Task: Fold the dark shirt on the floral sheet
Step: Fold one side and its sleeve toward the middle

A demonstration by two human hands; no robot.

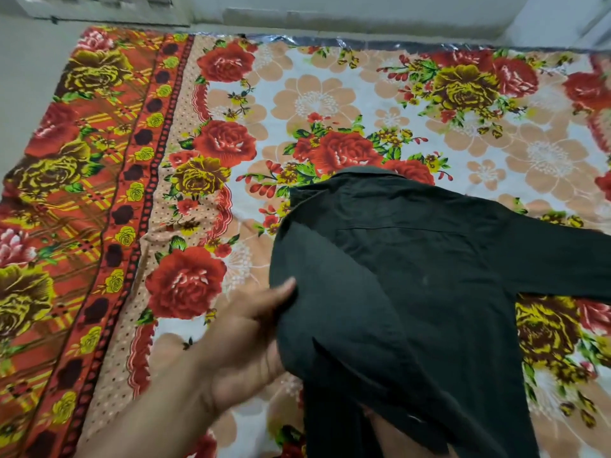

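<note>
The dark shirt [429, 259] lies back-up on the floral sheet [330, 104], collar at the far end. Its left sleeve is folded diagonally across the back toward the near hem, and the right sleeve stretches out flat to the right edge of the view. My left hand [244, 345] grips the shirt's left folded edge, thumb on top and fingers tucked under the cloth. A patch of skin [400, 438] shows beneath the sleeve end at the bottom. It may be my right hand, but the fabric covers most of it.
The sheet's red-and-yellow patterned border [76, 193] runs along the left side. Grey floor and a pale wall [363, 18] lie past the sheet's far edge. A shiny strip of plastic [380, 44] shows under that edge.
</note>
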